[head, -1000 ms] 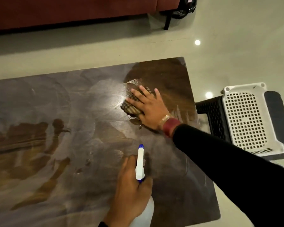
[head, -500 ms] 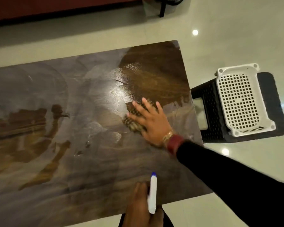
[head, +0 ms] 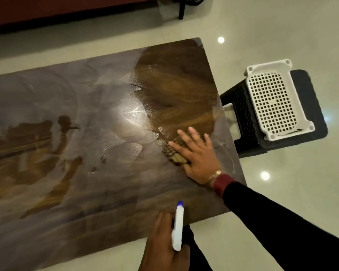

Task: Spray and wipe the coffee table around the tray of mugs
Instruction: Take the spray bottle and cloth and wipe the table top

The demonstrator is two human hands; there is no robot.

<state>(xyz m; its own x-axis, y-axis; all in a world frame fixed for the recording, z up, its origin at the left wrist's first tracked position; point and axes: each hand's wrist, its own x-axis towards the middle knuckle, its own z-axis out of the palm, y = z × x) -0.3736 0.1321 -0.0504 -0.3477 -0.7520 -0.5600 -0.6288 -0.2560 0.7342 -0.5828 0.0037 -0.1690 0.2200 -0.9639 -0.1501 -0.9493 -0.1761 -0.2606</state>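
The wooden coffee table (head: 86, 133) fills the left and middle, dusty grey with a wiped dark brown patch at its far right corner. My right hand (head: 198, 155) lies flat with fingers spread, pressing a checked cloth (head: 171, 152) onto the tabletop near the right edge, at the lower end of the wiped patch. My left hand (head: 162, 245) is at the table's near edge, wrapped around a white spray bottle (head: 178, 227) with a blue nozzle tip pointing away from me. No tray or mugs are in view.
A black plastic stool (head: 241, 116) stands just off the table's right edge with a white perforated basket (head: 274, 100) upside down on it. A dark red sofa (head: 67, 6) runs along the top. Glossy pale floor tiles surround the table.
My right hand has dragged the cloth from the far right corner toward me along the right edge, widening the wiped brown patch. My left hand with the bottle has pulled back to the near edge.
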